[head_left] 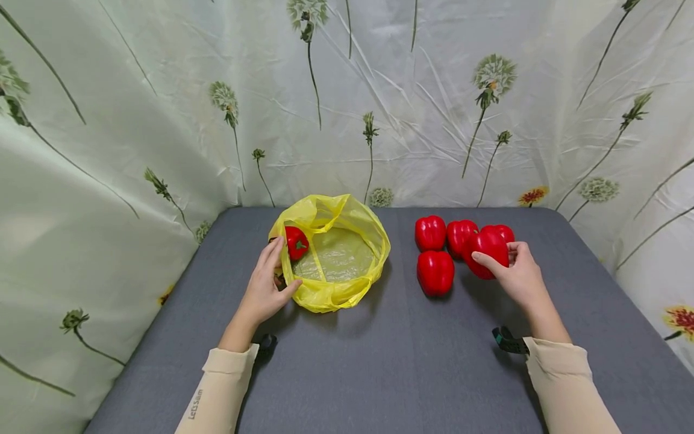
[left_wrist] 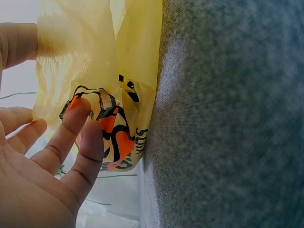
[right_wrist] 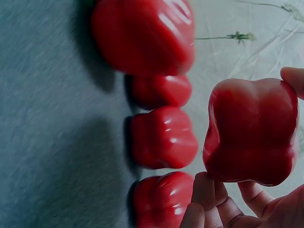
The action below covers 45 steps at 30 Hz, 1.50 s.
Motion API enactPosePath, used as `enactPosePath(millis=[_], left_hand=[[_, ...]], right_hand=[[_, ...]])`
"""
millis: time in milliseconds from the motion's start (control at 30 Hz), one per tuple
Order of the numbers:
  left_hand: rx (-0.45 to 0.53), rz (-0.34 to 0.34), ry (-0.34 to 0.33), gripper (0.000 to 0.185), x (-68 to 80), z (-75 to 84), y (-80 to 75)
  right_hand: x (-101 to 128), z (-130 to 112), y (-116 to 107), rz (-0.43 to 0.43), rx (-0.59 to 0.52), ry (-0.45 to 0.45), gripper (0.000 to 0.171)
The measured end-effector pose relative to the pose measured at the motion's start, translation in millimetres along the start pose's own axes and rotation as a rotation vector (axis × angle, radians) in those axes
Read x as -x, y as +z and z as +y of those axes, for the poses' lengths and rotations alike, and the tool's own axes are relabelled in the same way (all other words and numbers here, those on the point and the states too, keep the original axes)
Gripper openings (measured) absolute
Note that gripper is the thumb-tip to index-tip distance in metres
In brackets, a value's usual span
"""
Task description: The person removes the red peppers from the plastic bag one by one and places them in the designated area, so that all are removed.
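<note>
In the head view, my right hand (head_left: 523, 274) holds a red bell pepper (head_left: 486, 252) between thumb and fingers. The right wrist view shows this bell pepper (right_wrist: 251, 130) raised off the table, its lobed end facing the camera. Several more red bell peppers (head_left: 435, 273) sit close together just left of it, one partly hidden behind the held one. My left hand (head_left: 264, 289) rests against the left side of an open yellow plastic bag (head_left: 376, 247), fingers fairly straight and thumb at the near rim. Inside the bag, by its left wall, lies a red bell pepper (head_left: 296, 243) with a green stem.
Everything stands on a dark grey table (head_left: 368, 374). A pale curtain (head_left: 412, 102) printed with dandelions hangs behind the table and along both sides. Black bands (head_left: 509, 341) are worn at the wrists. Orange and black print (left_wrist: 121, 137) marks the bag's outside.
</note>
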<state>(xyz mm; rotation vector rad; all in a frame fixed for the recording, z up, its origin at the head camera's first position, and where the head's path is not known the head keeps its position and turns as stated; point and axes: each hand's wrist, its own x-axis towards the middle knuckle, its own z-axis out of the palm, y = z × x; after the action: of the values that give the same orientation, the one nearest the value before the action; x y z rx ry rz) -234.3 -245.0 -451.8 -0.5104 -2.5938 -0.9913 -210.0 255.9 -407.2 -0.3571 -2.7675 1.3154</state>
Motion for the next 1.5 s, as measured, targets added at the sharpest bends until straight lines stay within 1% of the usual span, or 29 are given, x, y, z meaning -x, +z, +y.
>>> enactPosePath(millis=[300,600,967,1233,1500], left_hand=[[-0.005,-0.003,-0.003,0.099,-0.2,0.4,-0.5],[-0.009,0.0,0.004,0.099,-0.4,0.0,-1.1],[0.002,-0.006,-0.002,0.099,-1.0,0.8,-0.7],[-0.008,-0.006,0.001,0.099,-0.8,1.7,-0.2],[-0.008,-0.003,0.001,0.099,-0.3,1.2,0.1]], right_hand=[[-5,14,3,-0.03,0.036,0.061,0.094],[-10,25,7,-0.052,0.07,0.062,0.091],[-13,30,13,-0.054,0.099,0.063,0.086],[-14,31,15,-0.085,0.109,0.086,0.092],[-13,30,19,-0.079,0.111,0.074,0.088]])
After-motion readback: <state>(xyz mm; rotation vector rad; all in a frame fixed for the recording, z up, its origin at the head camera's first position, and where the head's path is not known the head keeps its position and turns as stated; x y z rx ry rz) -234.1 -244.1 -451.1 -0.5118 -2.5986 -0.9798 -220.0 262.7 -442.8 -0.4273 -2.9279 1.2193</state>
